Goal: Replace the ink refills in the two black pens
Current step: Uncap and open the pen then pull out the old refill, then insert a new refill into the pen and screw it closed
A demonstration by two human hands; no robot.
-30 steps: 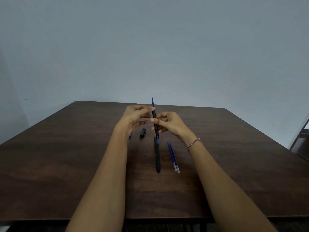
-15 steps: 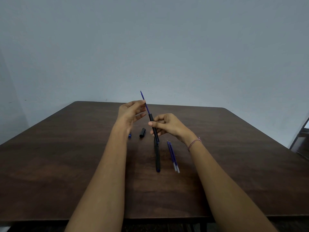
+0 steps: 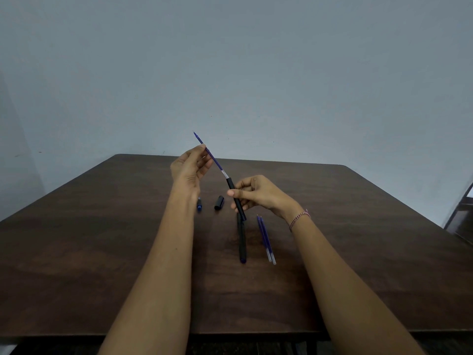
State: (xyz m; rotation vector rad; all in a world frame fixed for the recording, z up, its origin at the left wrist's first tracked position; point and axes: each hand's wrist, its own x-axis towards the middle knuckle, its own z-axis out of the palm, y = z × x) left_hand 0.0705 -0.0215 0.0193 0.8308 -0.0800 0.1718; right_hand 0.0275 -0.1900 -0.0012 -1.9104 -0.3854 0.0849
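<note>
My right hand [image 3: 258,193] grips a black pen barrel [image 3: 236,198], held tilted above the table. My left hand [image 3: 190,167] pinches a blue ink refill [image 3: 216,161] that sticks most of the way out of the barrel's upper end, up and to the left. A second black pen [image 3: 242,242] lies on the table below the hands. Two blue refills [image 3: 266,239] lie side by side just right of it. A black cap piece [image 3: 219,203] and a small blue part [image 3: 199,204] rest on the table between my forearms.
The dark wooden table [image 3: 102,239] runs back to a plain grey wall. A dark piece of furniture [image 3: 460,219] stands past the table's right edge.
My left hand has drawn the blue refill up and to the left, further out of the black barrel. The right hand has kept hold of the barrel, which now tilts more.
</note>
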